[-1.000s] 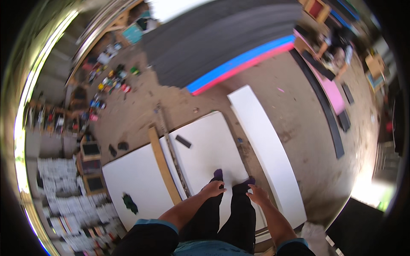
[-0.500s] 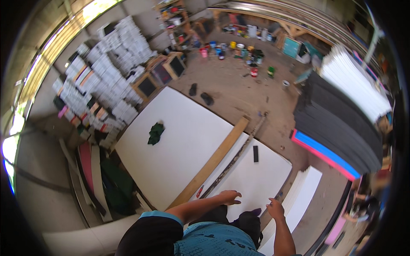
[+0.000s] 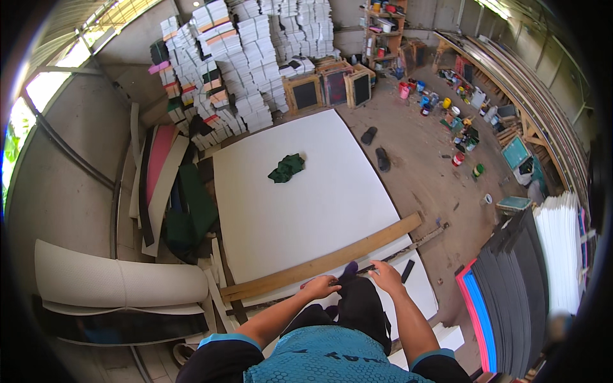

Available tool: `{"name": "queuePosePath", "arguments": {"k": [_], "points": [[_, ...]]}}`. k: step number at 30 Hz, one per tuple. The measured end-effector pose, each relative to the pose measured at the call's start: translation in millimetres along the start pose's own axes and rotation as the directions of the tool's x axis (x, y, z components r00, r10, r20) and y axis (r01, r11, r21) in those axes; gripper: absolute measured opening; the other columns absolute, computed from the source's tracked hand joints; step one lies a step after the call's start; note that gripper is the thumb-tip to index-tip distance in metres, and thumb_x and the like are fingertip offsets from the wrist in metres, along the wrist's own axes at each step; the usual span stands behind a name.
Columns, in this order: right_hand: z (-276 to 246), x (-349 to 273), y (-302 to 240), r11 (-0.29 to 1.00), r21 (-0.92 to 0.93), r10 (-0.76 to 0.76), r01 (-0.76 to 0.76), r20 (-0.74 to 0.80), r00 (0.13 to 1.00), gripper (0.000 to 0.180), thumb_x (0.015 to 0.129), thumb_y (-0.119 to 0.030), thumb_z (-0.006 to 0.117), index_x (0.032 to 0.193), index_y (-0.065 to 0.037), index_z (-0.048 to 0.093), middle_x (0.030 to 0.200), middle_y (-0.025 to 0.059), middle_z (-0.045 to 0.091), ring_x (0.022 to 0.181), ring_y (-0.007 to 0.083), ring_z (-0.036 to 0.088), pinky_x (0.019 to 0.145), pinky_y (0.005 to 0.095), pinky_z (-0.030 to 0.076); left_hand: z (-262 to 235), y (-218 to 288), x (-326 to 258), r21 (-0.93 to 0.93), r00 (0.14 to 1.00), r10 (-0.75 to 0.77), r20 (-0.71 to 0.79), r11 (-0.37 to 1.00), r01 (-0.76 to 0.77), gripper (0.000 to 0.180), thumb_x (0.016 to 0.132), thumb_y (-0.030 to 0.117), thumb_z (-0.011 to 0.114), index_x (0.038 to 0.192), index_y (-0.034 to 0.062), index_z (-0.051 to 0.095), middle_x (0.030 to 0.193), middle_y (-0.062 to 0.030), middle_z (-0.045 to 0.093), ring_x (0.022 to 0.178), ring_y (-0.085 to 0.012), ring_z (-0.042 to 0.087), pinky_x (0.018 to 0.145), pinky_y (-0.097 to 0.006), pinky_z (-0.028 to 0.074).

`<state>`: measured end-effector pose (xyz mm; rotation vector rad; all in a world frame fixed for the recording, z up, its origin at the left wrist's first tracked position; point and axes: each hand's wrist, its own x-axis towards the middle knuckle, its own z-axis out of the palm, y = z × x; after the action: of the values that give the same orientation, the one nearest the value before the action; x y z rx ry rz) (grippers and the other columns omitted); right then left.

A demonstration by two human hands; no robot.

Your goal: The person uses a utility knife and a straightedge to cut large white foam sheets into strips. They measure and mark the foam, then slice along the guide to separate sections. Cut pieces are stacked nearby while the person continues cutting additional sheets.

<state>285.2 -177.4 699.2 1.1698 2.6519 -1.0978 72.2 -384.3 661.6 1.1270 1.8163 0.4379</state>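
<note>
A large white foam sheet lies on the floor ahead, with a crumpled dark green cloth on its far part. Across its near part runs a long wooden plank, and a narrow stained metal bar lies roughly alongside. My left hand hangs over the plank's near side, fingers loosely apart and empty. A small red object shows just behind it. My right hand hovers near the bar, open and holding nothing. Beside it is a small black block. My purple-socked foot shows between the hands.
Tall stacks of white sheets and framed screens stand at the back. Black slippers and paint containers are on the floor. Stacked black sheets stand at right; a thick white roll lies at left.
My view has swung left, so the scene sits further right and more of the left wall shows. My hands are nearer the plank, and a foot has come forward between them.
</note>
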Motion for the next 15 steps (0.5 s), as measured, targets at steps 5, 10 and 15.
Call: {"name": "queuePosePath", "arguments": {"k": [5,10,15], "points": [[-12,85,-45,0.998,0.014,-0.063,0.062,0.109,0.992,0.047,0.094,-0.033,0.073,0.137,-0.014,0.067,0.127,0.0142,0.072,0.119,0.0328,0.068,0.100,0.0444,0.053,-46,-4,22,-0.132,0.985,-0.111,-0.128,0.987,0.094,0.055,0.094,0.053,0.071,0.131,0.0118,0.072,0.123,-0.0192,0.074,0.116,-0.0371,0.071,0.098,-0.046,0.055],[-14,190,-46,0.990,0.048,-0.137,0.131,0.152,0.979,0.047,0.095,-0.033,0.073,0.137,-0.013,0.066,0.128,0.0159,0.072,0.118,0.0329,0.069,0.099,0.0449,0.054,-112,-5,90,-0.262,0.973,-0.161,-0.165,0.958,0.114,0.054,0.095,0.049,0.072,0.129,0.0075,0.072,0.121,-0.0199,0.075,0.115,-0.0368,0.071,0.100,-0.045,0.055],[10,313,-2,0.977,0.062,-0.210,0.204,0.104,0.972,0.047,0.096,-0.033,0.072,0.138,-0.013,0.066,0.128,0.0170,0.071,0.117,0.0338,0.068,0.099,0.0457,0.054,-187,-28,219,-0.241,0.989,-0.084,-0.122,0.969,0.053,0.055,0.096,0.048,0.071,0.129,0.0043,0.071,0.124,-0.0199,0.074,0.117,-0.0356,0.070,0.102,-0.044,0.055]]}}
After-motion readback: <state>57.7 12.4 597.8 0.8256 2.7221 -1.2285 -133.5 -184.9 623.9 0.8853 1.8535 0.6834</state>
